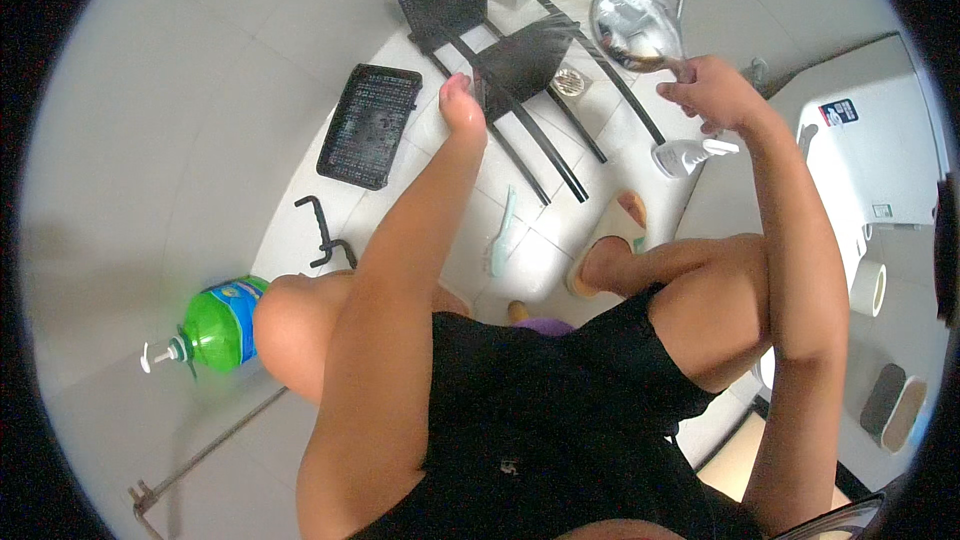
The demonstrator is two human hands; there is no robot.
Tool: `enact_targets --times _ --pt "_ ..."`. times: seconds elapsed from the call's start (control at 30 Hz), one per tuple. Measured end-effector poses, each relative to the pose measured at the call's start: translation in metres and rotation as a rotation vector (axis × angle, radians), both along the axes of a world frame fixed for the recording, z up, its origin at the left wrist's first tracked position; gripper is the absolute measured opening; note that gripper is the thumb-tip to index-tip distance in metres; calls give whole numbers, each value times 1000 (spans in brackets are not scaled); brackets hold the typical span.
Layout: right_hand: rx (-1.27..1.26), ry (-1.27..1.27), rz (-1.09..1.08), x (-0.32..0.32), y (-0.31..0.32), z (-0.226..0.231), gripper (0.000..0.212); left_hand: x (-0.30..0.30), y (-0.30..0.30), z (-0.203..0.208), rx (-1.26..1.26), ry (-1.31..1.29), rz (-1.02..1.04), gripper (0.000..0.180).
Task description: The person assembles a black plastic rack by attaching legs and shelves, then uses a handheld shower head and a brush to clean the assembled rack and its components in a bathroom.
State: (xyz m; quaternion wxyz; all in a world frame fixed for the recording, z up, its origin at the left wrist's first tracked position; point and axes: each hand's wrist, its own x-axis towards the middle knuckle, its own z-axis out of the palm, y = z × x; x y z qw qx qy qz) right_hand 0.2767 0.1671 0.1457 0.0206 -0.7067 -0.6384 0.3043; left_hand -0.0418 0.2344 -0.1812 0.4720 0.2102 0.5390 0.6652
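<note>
My right hand (718,95) is closed round the handle of a chrome shower head (632,24), and thin streaks of water run from it toward the left. A black rack (525,62) with perforated shelves and tubular legs leans tilted over the tiled floor. At the edge of its lower shelf is my left hand (462,108), wet, with fingers curled against the frame and partly hidden. Left of it, a loose black perforated tray (370,128) lies on the floor. Nearer to me lies a pale turquoise brush (503,235).
A white spray bottle (688,157) stands below my right hand, near a floor drain (569,82). Bent black tube parts (322,235) lie at left, beyond a green pump bottle (215,325) by my knee. A white fixture (880,130) occupies the right side. A slipper (610,240) is on my foot.
</note>
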Motion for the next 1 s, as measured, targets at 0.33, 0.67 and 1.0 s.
enact_targets --times 0.33,0.67,1.0 --pt "179 -183 469 -124 -7 5 43 -49 35 32 314 -709 -589 65" --pt "388 -7 225 -89 13 -25 54 37 32 71 -251 143 -285 44" --pt "288 138 218 -90 19 -36 52 29 32 74 -261 195 -264 56"
